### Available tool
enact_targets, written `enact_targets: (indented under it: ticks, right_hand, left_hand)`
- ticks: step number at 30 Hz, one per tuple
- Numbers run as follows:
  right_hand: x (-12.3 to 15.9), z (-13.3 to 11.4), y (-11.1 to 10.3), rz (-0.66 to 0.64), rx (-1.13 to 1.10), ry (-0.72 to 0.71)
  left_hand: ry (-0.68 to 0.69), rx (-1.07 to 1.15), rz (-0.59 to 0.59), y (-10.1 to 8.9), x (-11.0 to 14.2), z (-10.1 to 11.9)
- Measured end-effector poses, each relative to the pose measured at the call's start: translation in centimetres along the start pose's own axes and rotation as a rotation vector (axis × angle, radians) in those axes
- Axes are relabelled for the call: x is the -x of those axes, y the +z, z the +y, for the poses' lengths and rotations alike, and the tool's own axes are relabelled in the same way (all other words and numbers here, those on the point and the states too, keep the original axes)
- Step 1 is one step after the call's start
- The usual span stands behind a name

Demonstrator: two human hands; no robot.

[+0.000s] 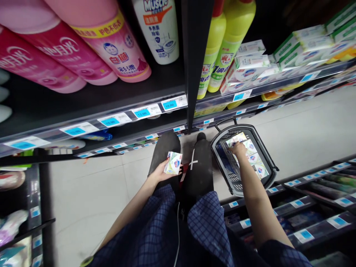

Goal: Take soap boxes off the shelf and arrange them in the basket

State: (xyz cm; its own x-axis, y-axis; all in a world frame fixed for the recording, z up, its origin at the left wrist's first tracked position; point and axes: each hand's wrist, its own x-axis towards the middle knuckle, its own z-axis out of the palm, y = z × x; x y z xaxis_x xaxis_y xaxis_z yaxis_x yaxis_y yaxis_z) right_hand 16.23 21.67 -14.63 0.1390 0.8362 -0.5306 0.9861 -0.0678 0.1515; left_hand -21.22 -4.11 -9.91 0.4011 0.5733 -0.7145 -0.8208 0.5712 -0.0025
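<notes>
A small white-and-green soap box (172, 163) rests in my left hand (160, 173), held above my left thigh with the fingers wrapped round its near side. My right hand (238, 149) reaches into a dark grey shopping basket (232, 185) on the floor to the right. Several similar soap boxes (253, 158) lie in rows inside it. The fingers of that hand are bent down, closed at the edge of a soap box (234, 140) in the top row; their tips are partly hidden.
Close ahead is a shelf with pink bottles (111, 55), a white cleaner bottle (160, 33) and yellow bottles (226, 48). Soap boxes (247, 68) are stacked farther right. Price tags line the shelf edge (125, 118). More shelving (306, 207) stands behind the basket, and another rack (30, 193) at left.
</notes>
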Motion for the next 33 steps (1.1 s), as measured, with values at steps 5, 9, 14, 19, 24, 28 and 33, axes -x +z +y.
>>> enact_targets:
  ticks: [5,9,14,19,24,28,33]
  right_hand:
    - [0.1,-0.1,-0.1,0.001,-0.011,0.008]
    - [0.4,-0.2,-0.3,-0.001,-0.022,0.010]
    - [1.6,-1.1,-1.3,0.006,-0.031,0.045]
    - [7.2,-3.8,-4.5,0.166,-0.142,0.142]
    - [17.7,-7.7,-5.9,0.009,-0.709,-0.267]
    - [24.9,-10.0,-4.5,-0.246,-1.313,-0.389]
    - [29.2,-10.1,-4.8,-0.236,-1.887,-0.397]
  left_hand:
    - [0.001,-0.001,-0.007,0.2,0.0,0.1]
    - [0.002,-0.003,-0.015,0.3,0.1,0.1]
    - [0.008,-0.016,-0.025,0.7,0.2,0.0]
    - [0.028,-0.070,-0.019,1.4,0.7,0.1]
    - [0.057,-0.235,0.013,3.5,1.5,-0.4]
    - [0.102,-0.603,0.036,8.3,3.1,-1.9]
    - [0.527,-1.427,0.182,17.4,7.9,-4.8]
